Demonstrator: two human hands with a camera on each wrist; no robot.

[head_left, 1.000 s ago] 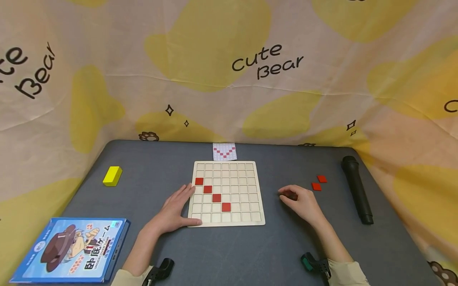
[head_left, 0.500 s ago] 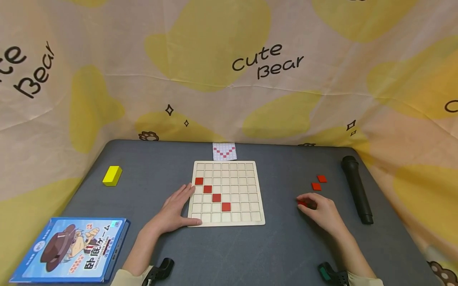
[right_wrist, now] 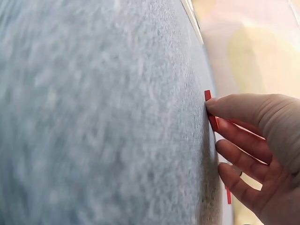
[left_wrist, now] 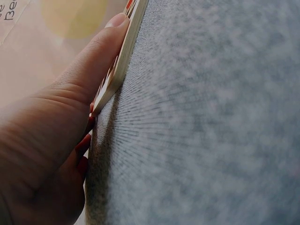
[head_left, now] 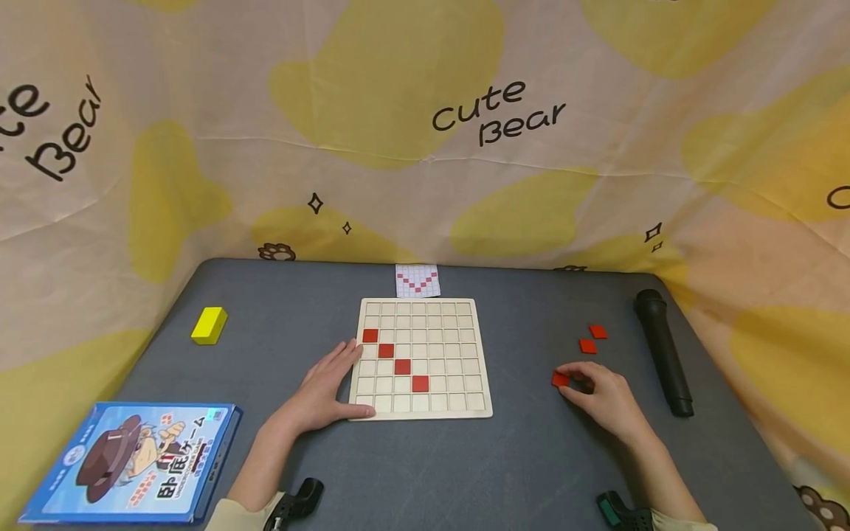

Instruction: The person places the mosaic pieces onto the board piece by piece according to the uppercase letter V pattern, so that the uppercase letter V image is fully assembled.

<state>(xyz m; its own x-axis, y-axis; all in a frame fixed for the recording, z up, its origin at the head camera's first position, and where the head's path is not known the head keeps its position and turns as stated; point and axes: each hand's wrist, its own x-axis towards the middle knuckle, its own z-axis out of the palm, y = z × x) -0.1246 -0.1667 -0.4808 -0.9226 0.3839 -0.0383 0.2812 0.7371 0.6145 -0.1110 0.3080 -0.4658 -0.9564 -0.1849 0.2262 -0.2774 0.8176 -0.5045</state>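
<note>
A red tile [head_left: 560, 379] sits by the grey tabletop [head_left: 425, 472], pinched between thumb and fingertip of the right hand [head_left: 603, 393], in the head view I monitor. Well apart, the left hand [head_left: 324, 391], fingers extended, rests on the left edge of a gridded board [head_left: 458, 369]; I count four red squares [head_left: 402, 366] slanting across it. Around them lie two loose tiles [head_left: 588, 346], a black microphone [head_left: 664, 354], a yellow block [head_left: 209, 325], a blue box [head_left: 133, 464] and a patterned card [head_left: 417, 281]. Behind hangs cream-and-yellow cloth [head_left: 598, 147] lettered "Cute Bear".

The right hand [head_left: 603, 394] swings out, farther from the grid board [head_left: 458, 368], and a red square tile [head_left: 559, 380] now shows at its fingertips!
</note>
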